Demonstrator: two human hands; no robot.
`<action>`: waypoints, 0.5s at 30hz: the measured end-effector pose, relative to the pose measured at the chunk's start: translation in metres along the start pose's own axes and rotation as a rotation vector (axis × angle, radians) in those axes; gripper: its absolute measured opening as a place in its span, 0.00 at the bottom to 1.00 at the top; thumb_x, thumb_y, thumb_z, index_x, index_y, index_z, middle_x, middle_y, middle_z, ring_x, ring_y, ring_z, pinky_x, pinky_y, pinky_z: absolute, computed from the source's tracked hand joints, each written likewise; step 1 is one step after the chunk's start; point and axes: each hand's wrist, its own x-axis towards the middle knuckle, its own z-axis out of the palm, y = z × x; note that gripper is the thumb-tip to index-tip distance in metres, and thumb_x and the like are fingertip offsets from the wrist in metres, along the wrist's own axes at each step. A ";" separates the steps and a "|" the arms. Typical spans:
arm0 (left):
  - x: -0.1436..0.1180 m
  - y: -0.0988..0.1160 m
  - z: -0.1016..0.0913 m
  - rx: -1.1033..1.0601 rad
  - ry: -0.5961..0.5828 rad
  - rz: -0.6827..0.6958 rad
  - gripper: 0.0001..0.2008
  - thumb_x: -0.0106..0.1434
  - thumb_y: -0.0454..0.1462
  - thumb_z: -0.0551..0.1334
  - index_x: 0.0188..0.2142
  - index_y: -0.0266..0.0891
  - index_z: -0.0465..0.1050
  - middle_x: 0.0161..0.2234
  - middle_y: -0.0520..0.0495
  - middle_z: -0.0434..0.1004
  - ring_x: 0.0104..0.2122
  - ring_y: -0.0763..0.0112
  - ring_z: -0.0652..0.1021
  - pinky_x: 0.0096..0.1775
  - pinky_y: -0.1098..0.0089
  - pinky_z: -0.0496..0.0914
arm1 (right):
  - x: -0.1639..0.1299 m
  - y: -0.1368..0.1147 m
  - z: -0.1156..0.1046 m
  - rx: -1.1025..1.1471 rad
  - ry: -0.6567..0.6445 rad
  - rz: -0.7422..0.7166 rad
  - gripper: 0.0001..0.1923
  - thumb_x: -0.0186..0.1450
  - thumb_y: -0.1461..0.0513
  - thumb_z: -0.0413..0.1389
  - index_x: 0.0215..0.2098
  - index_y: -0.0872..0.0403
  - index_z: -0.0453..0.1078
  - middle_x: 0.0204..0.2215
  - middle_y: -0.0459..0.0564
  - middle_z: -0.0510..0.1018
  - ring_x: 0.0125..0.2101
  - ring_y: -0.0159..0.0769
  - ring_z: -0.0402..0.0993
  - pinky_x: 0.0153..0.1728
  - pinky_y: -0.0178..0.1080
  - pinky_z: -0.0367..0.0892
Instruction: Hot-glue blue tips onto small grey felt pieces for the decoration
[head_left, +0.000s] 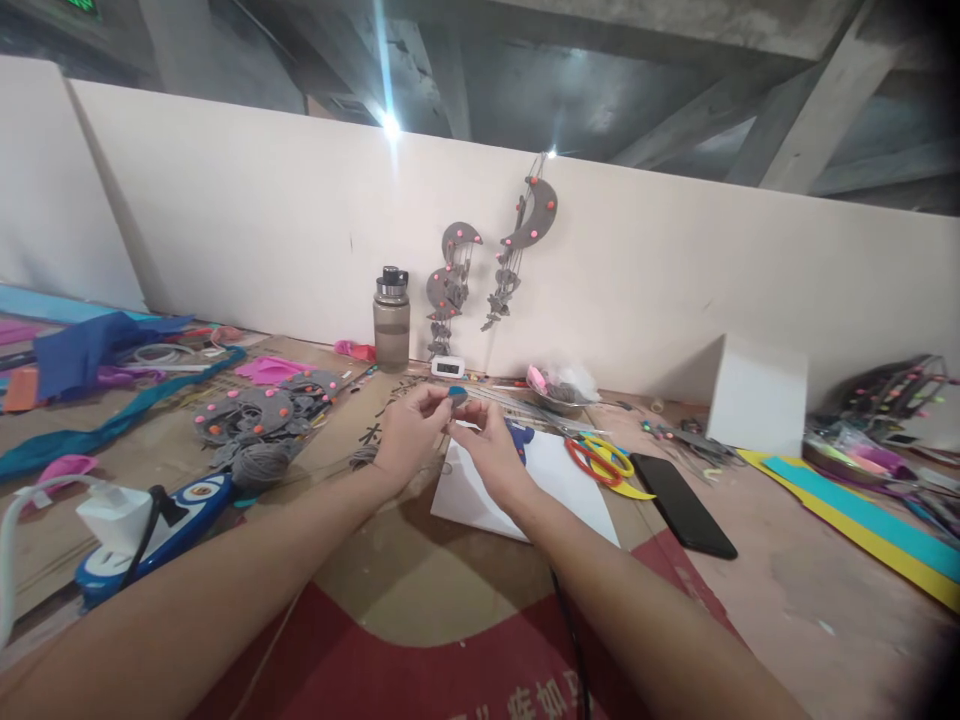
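Observation:
Over the cardboard, my left hand (411, 432) and my right hand (489, 446) meet, fingers of both closed in a pinch. Between their fingertips is a small grey and blue piece (457, 397) that looks like felt; the fingers partly cover it. Under my right hand lies a white sheet (480, 508), and a dark blue cut shape (519, 440) on it is partly hidden by that hand. Right of the sheet are red-handled scissors (592, 462) and yellow-handled scissors (611, 458). A bit of grey yarn (363, 457) rests beside my left wrist.
Grey moon-shaped hangings (536, 215) with pink dots hang on the white board. A bottle (391, 325) and small clock (448, 367) stand before it. At left are a blue power strip (191, 510) and grey decorated pieces (255, 412); at right, a black phone (684, 505).

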 end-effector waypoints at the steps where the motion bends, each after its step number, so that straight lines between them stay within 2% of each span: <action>1: -0.001 0.002 0.000 0.027 0.001 -0.002 0.08 0.53 0.39 0.65 0.32 0.38 0.75 0.31 0.48 0.80 0.34 0.68 0.78 0.40 0.69 0.71 | -0.001 0.000 0.002 0.070 0.007 0.060 0.20 0.53 0.59 0.61 0.38 0.49 0.55 0.37 0.43 0.73 0.30 0.29 0.72 0.38 0.39 0.68; 4: -0.003 0.006 0.001 0.064 -0.009 0.000 0.07 0.54 0.39 0.65 0.31 0.37 0.75 0.30 0.49 0.79 0.32 0.69 0.77 0.40 0.69 0.70 | 0.000 -0.001 -0.001 0.108 0.008 0.149 0.20 0.53 0.58 0.61 0.38 0.49 0.58 0.27 0.38 0.68 0.21 0.26 0.63 0.27 0.35 0.65; 6: -0.003 0.009 0.003 -0.005 -0.033 -0.036 0.09 0.54 0.40 0.65 0.31 0.37 0.74 0.30 0.49 0.79 0.33 0.70 0.77 0.41 0.68 0.71 | 0.002 -0.001 -0.006 -0.002 0.017 0.092 0.14 0.55 0.56 0.59 0.36 0.50 0.63 0.25 0.38 0.65 0.21 0.26 0.59 0.23 0.32 0.60; 10: -0.005 0.014 0.006 -0.233 -0.077 -0.182 0.13 0.51 0.43 0.69 0.31 0.36 0.73 0.32 0.49 0.78 0.35 0.70 0.77 0.44 0.63 0.74 | 0.007 -0.002 -0.017 -0.209 0.110 -0.065 0.09 0.59 0.55 0.55 0.32 0.52 0.68 0.26 0.42 0.68 0.25 0.28 0.60 0.25 0.32 0.58; 15: -0.009 0.018 0.008 -0.287 -0.106 -0.238 0.14 0.50 0.42 0.69 0.31 0.34 0.73 0.32 0.48 0.78 0.35 0.69 0.78 0.46 0.60 0.74 | 0.007 -0.007 -0.021 -0.313 0.183 -0.160 0.09 0.60 0.57 0.54 0.32 0.54 0.70 0.25 0.43 0.69 0.26 0.30 0.60 0.30 0.35 0.58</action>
